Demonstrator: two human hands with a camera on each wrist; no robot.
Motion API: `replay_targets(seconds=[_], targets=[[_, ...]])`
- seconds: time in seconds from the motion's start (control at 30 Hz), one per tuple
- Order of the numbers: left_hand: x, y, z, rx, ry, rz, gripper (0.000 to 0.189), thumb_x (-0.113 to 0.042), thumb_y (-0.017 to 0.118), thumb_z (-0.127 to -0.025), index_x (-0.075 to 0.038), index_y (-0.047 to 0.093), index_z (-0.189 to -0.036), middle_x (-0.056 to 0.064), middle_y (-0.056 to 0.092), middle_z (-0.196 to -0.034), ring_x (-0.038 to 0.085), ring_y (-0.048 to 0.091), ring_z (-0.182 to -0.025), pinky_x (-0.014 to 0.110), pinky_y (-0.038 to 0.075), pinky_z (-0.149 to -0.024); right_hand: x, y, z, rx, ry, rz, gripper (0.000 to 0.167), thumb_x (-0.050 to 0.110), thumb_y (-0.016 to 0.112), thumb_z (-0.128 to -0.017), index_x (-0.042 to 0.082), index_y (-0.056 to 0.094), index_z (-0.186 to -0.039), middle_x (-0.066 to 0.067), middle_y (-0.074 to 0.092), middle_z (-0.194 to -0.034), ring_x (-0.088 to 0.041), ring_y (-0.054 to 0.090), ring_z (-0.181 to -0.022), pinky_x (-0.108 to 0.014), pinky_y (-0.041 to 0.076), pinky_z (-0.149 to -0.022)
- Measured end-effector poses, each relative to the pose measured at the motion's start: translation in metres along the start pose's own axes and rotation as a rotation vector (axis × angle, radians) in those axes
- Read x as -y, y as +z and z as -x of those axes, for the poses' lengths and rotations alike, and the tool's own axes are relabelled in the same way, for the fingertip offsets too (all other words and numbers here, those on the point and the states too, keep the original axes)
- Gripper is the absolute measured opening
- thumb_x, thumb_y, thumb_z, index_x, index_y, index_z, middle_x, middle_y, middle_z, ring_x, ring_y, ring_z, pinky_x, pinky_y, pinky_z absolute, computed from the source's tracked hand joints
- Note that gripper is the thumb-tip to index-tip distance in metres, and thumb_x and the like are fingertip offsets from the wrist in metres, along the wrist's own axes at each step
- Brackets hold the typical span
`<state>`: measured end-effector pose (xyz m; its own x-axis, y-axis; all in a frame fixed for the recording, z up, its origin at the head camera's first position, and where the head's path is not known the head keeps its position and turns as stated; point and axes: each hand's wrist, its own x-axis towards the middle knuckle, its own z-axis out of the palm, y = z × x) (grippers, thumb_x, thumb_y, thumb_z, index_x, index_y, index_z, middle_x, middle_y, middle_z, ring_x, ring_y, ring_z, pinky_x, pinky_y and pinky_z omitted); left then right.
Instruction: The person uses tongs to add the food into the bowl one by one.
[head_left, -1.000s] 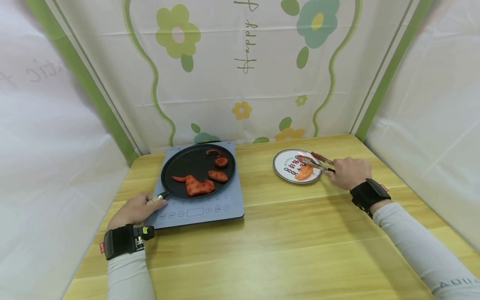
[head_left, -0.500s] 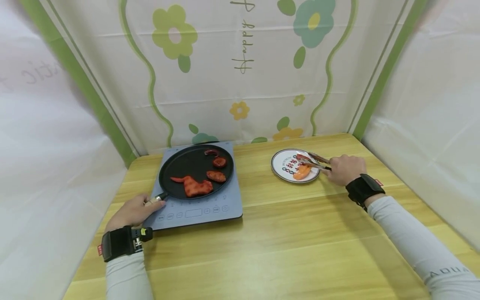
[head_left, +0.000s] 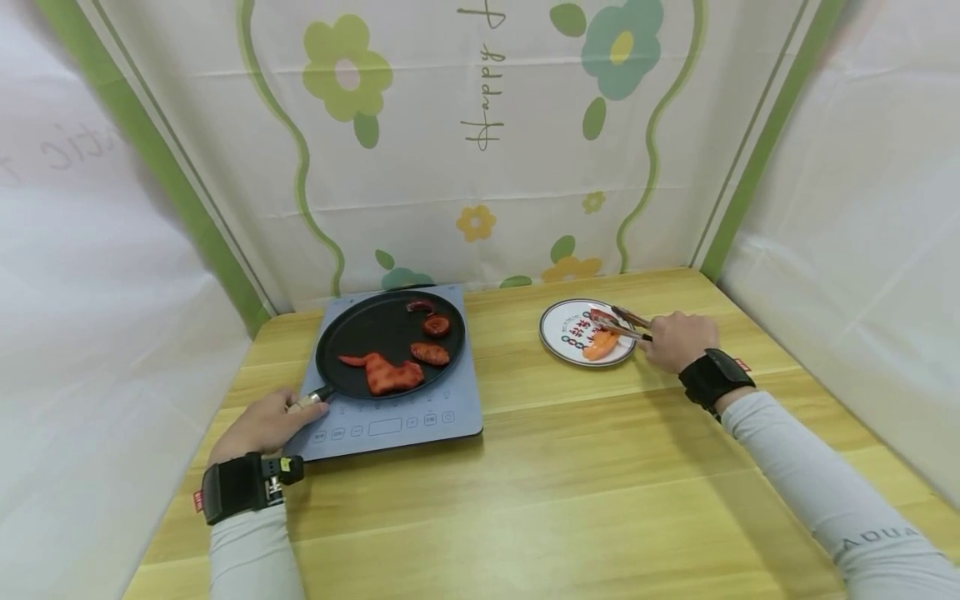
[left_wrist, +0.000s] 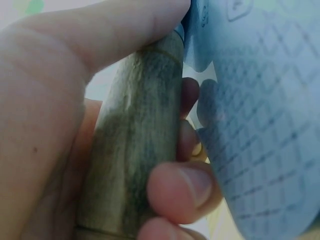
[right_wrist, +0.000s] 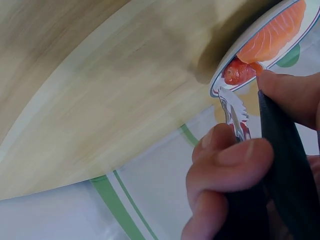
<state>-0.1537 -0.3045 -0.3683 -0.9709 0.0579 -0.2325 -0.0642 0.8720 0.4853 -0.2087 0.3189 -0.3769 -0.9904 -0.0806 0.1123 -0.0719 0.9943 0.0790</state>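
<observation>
Left hand (head_left: pixel 262 425): fingers and thumb are curled round the wooden handle (left_wrist: pixel 137 130), which is gripped at the cooker's near left corner.
Cooker (head_left: pixel 461 392): its flat gray top is partly covered by the pan.
Black pan (head_left: pixel 363 329): a red wing piece (head_left: pixel 392 375) is seen toward its near side; a dark curved piece (head_left: pixel 422 307), a brown oval piece (head_left: pixel 431 354) and a round slice (head_left: pixel 436 325) are laid on its right half.
White plate (head_left: pixel 557 325): it is placed well apart from the pan; an orange slice (head_left: pixel 602 345) and a small red piece (right_wrist: pixel 239 73) are held on it, side by side.
Tongs (head_left: pixel 632 332): the arms are spread, their tips over the plate; contact with the red piece cannot be told.
Right hand (head_left: pixel 682 340): the tongs are pinched between thumb and curled fingers.
</observation>
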Motion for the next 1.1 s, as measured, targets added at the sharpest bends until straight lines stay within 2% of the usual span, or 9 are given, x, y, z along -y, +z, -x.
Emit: replay_targets(seconds=[0.3,0.73,0.93,1.1], targets=[[0.001,0.002,-0.001,0.008,0.005,0.001,0.051,-0.054,0.062,-0.102,-0.004,0.056,-0.095,0.005,0.052,-0.081,0.022,0.052,-0.076,0.033,0.039,-0.064,0.006,0.006,-0.003,-0.01,-0.015,0.007,0.044,0.035,0.07,-0.099,0.009,0.057,-0.066,-0.005,0.05,-0.057,-0.022,0.046,-0.051,-0.039,0.035,-0.046],[0.001,0.0,-0.004,-0.002,0.015,-0.006,0.05,-0.053,0.062,-0.102,-0.005,0.056,-0.093,0.005,0.051,-0.081,0.022,0.051,-0.076,0.034,0.038,-0.065,0.011,0.011,-0.006,-0.014,-0.019,0.002,0.046,0.032,0.069,-0.1,0.012,0.054,-0.062,-0.003,0.047,-0.054,-0.019,0.042,-0.049,-0.036,0.031,-0.047],[0.001,0.0,-0.003,-0.006,0.008,-0.01,0.05,-0.054,0.062,-0.102,-0.005,0.057,-0.094,0.005,0.05,-0.082,0.022,0.05,-0.076,0.034,0.037,-0.065,0.014,0.013,-0.007,-0.028,-0.001,0.001,0.043,0.033,0.07,-0.1,0.009,0.058,-0.066,-0.006,0.052,-0.056,-0.021,0.046,-0.049,-0.038,0.034,-0.047],[0.0,-0.002,-0.001,-0.004,0.008,-0.006,0.05,-0.053,0.061,-0.103,-0.004,0.057,-0.095,0.005,0.051,-0.082,0.022,0.051,-0.076,0.034,0.038,-0.065,0.015,0.015,-0.006,-0.045,0.003,-0.022,0.045,0.034,0.071,-0.099,0.01,0.054,-0.064,-0.006,0.052,-0.056,-0.022,0.048,-0.049,-0.038,0.034,-0.046]])
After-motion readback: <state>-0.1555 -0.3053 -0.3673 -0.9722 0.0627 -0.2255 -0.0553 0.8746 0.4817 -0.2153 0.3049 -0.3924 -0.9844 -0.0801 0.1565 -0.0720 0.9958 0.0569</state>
